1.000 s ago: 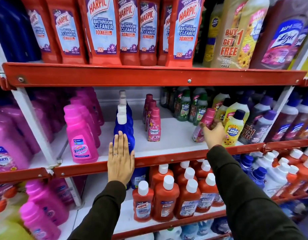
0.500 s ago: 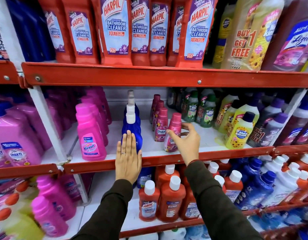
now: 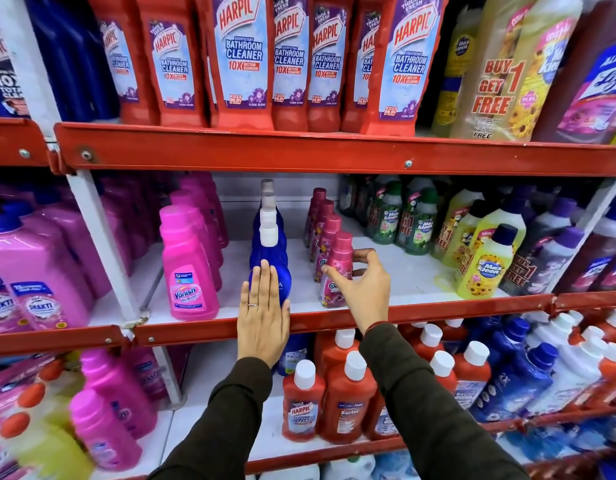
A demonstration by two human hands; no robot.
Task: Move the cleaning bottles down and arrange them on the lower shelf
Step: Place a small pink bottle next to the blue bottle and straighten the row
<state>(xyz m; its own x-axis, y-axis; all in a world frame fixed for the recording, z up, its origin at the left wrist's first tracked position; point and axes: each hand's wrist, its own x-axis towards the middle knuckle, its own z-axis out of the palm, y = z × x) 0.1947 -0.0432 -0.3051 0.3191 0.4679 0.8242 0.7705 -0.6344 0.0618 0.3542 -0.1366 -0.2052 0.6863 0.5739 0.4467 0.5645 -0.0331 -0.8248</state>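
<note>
**Squaring off the pink row**

My right hand (image 3: 363, 291) curls loosely around the front pink bottle (image 3: 336, 271), fingers beside it, not gripping, probably to line it up. At nine o'clock my left hand (image 3: 263, 315) lies flat and open against the front blue bottle (image 3: 270, 271), steadying that row at the shelf (image 3: 421, 308) lip.

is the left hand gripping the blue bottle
No, the left hand lies flat and open, fingers straight, against the front of the blue bottle rather than wrapped around it.
</note>
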